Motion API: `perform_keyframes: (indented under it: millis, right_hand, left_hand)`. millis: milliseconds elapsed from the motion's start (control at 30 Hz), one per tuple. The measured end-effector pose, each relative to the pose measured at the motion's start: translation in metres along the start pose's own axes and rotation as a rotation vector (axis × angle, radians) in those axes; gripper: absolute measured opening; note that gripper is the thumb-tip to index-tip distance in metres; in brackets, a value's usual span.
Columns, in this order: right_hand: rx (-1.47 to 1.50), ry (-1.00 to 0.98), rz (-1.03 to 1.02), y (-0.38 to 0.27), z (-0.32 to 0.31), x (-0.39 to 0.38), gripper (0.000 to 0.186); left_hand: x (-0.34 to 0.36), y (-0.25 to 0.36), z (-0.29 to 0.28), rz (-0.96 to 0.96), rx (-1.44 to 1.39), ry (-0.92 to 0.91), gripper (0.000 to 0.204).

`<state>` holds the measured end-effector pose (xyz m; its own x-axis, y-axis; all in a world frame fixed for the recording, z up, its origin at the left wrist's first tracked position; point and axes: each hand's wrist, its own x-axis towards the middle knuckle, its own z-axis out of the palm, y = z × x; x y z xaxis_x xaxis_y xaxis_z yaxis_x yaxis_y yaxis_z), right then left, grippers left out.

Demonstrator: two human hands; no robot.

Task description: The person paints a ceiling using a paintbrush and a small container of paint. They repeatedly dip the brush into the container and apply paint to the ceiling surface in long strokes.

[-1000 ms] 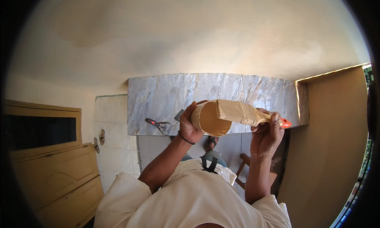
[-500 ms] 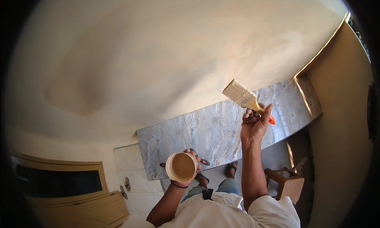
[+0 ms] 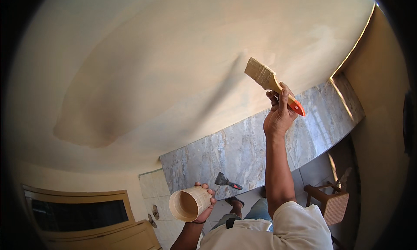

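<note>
My right hand (image 3: 281, 111) is closed round the handle of a wide paintbrush (image 3: 263, 74) with an orange-red tip. Its bristles are coated in beige paint and point up and left in front of the wall (image 3: 186, 67); I cannot tell whether they touch it. Low on the left, my left hand (image 3: 206, 202) grips a cream paint tub (image 3: 189, 204) from its right side. The tub tilts, its mouth turned left, and light brown paint shows inside. On the ledge to the right of the tub lies a putty knife (image 3: 228, 181) with a black and red handle.
A grey marbled stone ledge (image 3: 243, 145) runs along the foot of the wall. A stool with a woven seat (image 3: 332, 206) stands below its right part. A wooden door frame with a dark pane (image 3: 78, 213) is at lower left. Slippers (image 3: 154, 215) lie on the floor tiles.
My right hand has raised the paintbrush higher toward the wall. The tub has dropped lower and tipped to the left, so the putty knife now shows fully.
</note>
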<state>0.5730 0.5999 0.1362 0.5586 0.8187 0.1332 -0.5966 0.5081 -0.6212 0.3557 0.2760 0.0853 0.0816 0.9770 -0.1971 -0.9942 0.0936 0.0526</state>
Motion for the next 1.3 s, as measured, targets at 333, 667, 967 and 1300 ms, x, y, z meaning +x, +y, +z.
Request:
perform_keyframes:
  millis: [333,667,967,1300]
  right_hand:
    - [-0.628,-0.188,-0.701,0.049,0.036,-0.010,0.044]
    - [-0.764,-0.297,-0.760,0.060,0.041,-0.040,0.027]
    - [-0.743,-0.594,-0.815,0.060,0.057,-0.057,0.033]
    - [-0.871,-0.543,-0.902,0.069,0.077,-0.052,0.034]
  left_hand:
    - [-0.001,0.003,0.010,0.021,-0.020,0.035,0.047]
    - [-0.018,0.011,0.006,0.047,0.011,0.098,0.047]
    - [-0.022,0.010,0.005,0.043,-0.013,0.101,0.047]
    - [-0.028,0.009,0.003,0.023,-0.015,0.096,0.044]
